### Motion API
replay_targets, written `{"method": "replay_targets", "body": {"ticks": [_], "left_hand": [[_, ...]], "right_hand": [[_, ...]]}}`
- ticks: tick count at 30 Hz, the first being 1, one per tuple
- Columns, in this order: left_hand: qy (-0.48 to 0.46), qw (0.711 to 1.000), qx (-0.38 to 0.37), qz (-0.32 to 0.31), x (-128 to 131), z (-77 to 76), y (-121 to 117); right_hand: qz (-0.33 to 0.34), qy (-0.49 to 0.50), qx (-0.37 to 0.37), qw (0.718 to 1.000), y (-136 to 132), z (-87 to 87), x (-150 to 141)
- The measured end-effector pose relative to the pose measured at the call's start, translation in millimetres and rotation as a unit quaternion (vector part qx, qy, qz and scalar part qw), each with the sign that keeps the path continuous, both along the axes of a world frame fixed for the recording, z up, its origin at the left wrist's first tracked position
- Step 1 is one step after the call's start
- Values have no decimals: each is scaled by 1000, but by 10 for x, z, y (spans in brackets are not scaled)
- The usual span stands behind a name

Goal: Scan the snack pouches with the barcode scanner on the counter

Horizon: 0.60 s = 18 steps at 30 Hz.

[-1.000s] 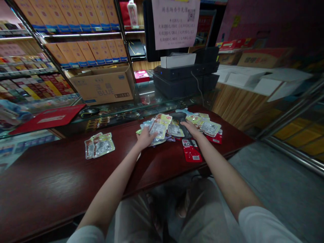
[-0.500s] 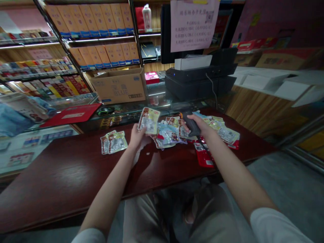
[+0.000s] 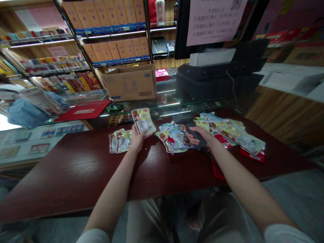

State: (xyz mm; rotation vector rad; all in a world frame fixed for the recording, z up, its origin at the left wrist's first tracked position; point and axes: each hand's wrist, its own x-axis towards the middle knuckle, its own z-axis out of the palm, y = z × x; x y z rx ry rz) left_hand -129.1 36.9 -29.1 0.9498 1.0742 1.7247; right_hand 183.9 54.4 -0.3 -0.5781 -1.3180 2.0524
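Note:
My left hand point(image 3: 138, 139) grips a snack packet point(image 3: 143, 120) by its lower edge, holding it up off the table with its printed face toward me. In my right hand point(image 3: 199, 135) is a dark handheld barcode scanner point(image 3: 193, 130), its head pointing left toward the packet. Below and beside the scanner lies a heap of snack packets point(image 3: 174, 140). Two or more similar packets point(image 3: 120, 141) overlap on the table left of my left hand. Further packets point(image 3: 235, 133) are spread to the right, some with red packets point(image 3: 253, 156) under them.
The dark red wooden table point(image 3: 83, 175) stretches across the front. Behind it are a glass counter, a cardboard box point(image 3: 131, 84), a computer mouse point(image 3: 114, 108), a red folder point(image 3: 83, 110) and a black till point(image 3: 215, 79) with a cable. Stocked shelves stand at the back.
My view has turned left, so most things sit further right. The packet in my left hand has moved left, away from the heap. The scanner stays in my right hand.

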Motion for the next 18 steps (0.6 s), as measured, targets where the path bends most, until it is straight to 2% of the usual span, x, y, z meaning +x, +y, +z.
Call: {"method": "replay_targets", "body": {"ticks": [4,10,13,16,18], "left_hand": [[17,1000,3,-6,25,1,-10],[49,999,-21,3,86,30,-50],[98,994,-41,19,68,53,-62],[243,964,-83,69,-74,122,-72],[380,911,-119,103,-231,189,-97]], "right_hand": [[24,-34,10,999,-74,19,-10],[19,-31,34,999,-133,29,-68],[22,-29,44,998,-140,73,-39],[17,-21,49,998,-137,130,43],[10,-13,45,999,-132,168,117]]}}
